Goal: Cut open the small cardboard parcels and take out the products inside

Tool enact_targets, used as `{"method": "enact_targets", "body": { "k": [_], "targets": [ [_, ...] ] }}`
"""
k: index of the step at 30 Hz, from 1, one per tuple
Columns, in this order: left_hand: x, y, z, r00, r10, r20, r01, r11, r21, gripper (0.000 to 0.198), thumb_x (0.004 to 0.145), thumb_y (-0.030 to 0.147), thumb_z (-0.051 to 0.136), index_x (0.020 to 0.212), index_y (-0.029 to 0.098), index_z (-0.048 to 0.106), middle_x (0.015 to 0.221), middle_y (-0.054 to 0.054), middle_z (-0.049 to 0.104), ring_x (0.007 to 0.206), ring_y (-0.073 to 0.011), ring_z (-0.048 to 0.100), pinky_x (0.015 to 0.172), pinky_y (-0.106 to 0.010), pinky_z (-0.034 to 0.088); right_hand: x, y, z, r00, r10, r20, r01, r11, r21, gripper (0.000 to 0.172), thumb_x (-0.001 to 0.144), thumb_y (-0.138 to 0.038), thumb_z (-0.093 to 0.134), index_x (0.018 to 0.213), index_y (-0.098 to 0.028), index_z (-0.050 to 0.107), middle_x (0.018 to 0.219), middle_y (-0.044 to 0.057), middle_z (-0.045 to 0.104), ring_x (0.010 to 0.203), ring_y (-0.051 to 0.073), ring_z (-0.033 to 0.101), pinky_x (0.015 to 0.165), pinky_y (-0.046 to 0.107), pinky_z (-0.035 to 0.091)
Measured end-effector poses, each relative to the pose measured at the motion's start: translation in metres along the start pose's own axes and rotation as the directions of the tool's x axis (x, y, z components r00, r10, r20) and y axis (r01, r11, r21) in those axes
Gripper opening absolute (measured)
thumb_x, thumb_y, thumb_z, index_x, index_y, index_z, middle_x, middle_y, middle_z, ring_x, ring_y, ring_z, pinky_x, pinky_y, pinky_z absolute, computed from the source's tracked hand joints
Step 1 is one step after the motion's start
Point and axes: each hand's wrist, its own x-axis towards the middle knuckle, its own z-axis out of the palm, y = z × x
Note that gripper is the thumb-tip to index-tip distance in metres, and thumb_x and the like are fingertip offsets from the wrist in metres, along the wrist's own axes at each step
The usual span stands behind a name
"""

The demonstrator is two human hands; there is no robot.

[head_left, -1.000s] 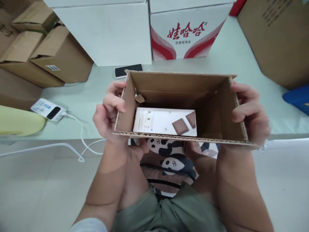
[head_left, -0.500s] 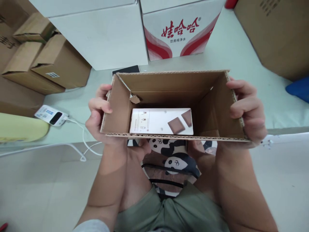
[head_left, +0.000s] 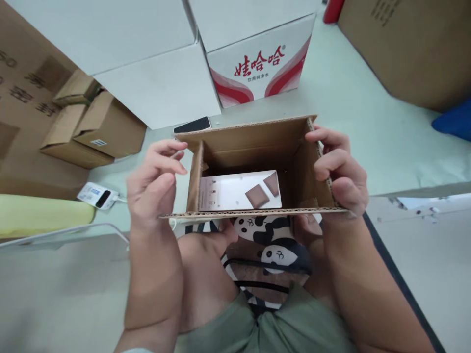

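Note:
A brown cardboard box with its top open is in front of me at the table's edge. Inside lies a white carton printed with brown squares, against the near left side. My right hand grips the box's right wall, fingers hooked over its rim. My left hand is beside the left end with its fingers apart and loosely bent. Its index fingertip is at the far left corner, and its palm is by the near left corner. The left wall leans inward, away from those fingers.
White cartons, one with red lettering, stand at the back. Small brown boxes are at left, near a white device with a cable. Behind the box lies a dark flat object. A large brown carton stands at right.
My left hand has loosened from the left wall, which now tilts inward. The right hand and box have shifted left in view, and the camera view has turned slightly.

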Motion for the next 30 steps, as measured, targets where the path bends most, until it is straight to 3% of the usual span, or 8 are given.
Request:
{"method": "enact_targets", "body": {
  "k": [2, 4, 7, 10, 14, 19, 24, 30],
  "targets": [
    [0.02, 0.025, -0.005, 0.991, 0.03, 0.133, -0.042, 0.995, 0.092, 0.011, 0.086, 0.039, 0.071, 0.092, 0.03, 0.073, 0.111, -0.004, 0.072, 0.111, -0.0273, 0.067, 0.104, -0.052, 0.054, 0.0, -0.001, 0.0, 1.0, 0.021, 0.001, -0.021, 0.999, -0.032, 0.036, 0.094, -0.053, 0.054, 0.072, -0.024, 0.056, 0.13, 0.004, 0.063, 0.142, 0.033, 0.048, 0.13, 0.052, 0.029],
    [0.042, 0.054, 0.001, 0.923, -0.039, 0.384, -0.082, 0.952, 0.295, 0.015, 0.088, 0.034, 0.073, 0.103, 0.032, 0.073, 0.11, -0.003, 0.074, 0.105, -0.0255, 0.069, 0.095, -0.045, 0.057, 0.001, -0.004, 0.0, 0.998, 0.062, -0.003, -0.062, 0.995, -0.078, 0.044, 0.092, -0.062, 0.053, 0.069, -0.024, 0.056, 0.128, 0.005, 0.064, 0.141, 0.034, 0.048, 0.13, 0.053, 0.03],
    [0.067, 0.086, 0.034, 0.63, -0.242, 0.738, -0.243, 0.841, 0.484, 0.027, 0.087, 0.047, 0.071, 0.11, 0.033, 0.073, 0.112, -0.002, 0.074, 0.096, -0.0251, 0.071, 0.077, -0.037, 0.058, 0.001, -0.007, 0.0, 0.995, 0.098, 0.015, -0.096, 0.991, -0.098, 0.049, 0.09, -0.068, 0.053, 0.067, -0.025, 0.055, 0.128, 0.007, 0.064, 0.142, 0.035, 0.046, 0.129, 0.054, 0.03],
    [0.078, 0.088, 0.073, 0.373, -0.474, 0.797, -0.36, 0.718, 0.596, 0.039, 0.083, 0.045, 0.07, 0.12, 0.034, 0.07, 0.118, -0.003, 0.073, 0.1, -0.0281, 0.072, 0.074, -0.036, 0.057, 0.001, -0.009, -0.002, 0.995, 0.091, 0.036, -0.088, 0.993, -0.073, 0.048, 0.09, -0.066, 0.055, 0.068, -0.024, 0.055, 0.13, 0.008, 0.063, 0.142, 0.034, 0.046, 0.129, 0.054, 0.03],
    [0.077, 0.069, 0.099, 0.244, -0.586, 0.772, -0.43, 0.649, 0.628, 0.069, 0.075, 0.042, 0.076, 0.14, 0.027, 0.056, 0.143, -0.01, 0.063, 0.123, -0.0355, 0.065, 0.084, -0.038, 0.058, 0.0, -0.012, -0.004, 0.995, 0.057, 0.076, -0.055, 0.998, -0.037, 0.041, 0.092, -0.058, 0.057, 0.07, -0.023, 0.057, 0.13, 0.008, 0.062, 0.14, 0.033, 0.047, 0.129, 0.054, 0.03],
    [0.073, 0.052, 0.099, 0.307, -0.606, 0.734, -0.473, 0.572, 0.67, 0.083, 0.076, 0.04, 0.07, 0.154, 0.032, 0.039, 0.141, -0.011, 0.062, 0.11, -0.034, 0.07, 0.074, -0.037, 0.057, 0.002, -0.011, -0.004, 0.995, 0.068, 0.077, -0.067, 0.998, -0.015, 0.041, 0.092, -0.06, 0.056, 0.072, -0.024, 0.058, 0.13, 0.008, 0.061, 0.141, 0.033, 0.046, 0.129, 0.054, 0.029],
    [0.077, 0.055, 0.092, 0.353, -0.582, 0.733, -0.41, 0.608, 0.68, 0.059, 0.081, 0.042, 0.067, 0.138, 0.036, 0.054, 0.113, -0.004, 0.07, 0.089, -0.0271, 0.071, 0.072, -0.036, 0.056, 0.002, -0.009, -0.003, 0.995, 0.063, 0.072, -0.061, 0.998, -0.026, 0.042, 0.094, -0.059, 0.053, 0.073, -0.024, 0.058, 0.129, 0.007, 0.061, 0.14, 0.031, 0.047, 0.129, 0.052, 0.029],
    [0.084, 0.082, 0.059, 0.674, -0.251, 0.695, -0.343, 0.727, 0.595, 0.059, 0.082, 0.048, 0.071, 0.137, 0.029, 0.058, 0.123, -0.003, 0.067, 0.105, -0.0237, 0.069, 0.094, -0.039, 0.058, -0.004, 0.004, 0.003, 0.998, -0.06, -0.029, 0.059, 0.998, -0.011, 0.056, 0.097, -0.073, 0.035, 0.086, -0.024, 0.06, 0.143, 0.005, 0.051, 0.138, 0.032, 0.049, 0.124, 0.055, 0.035]
  ]
}}
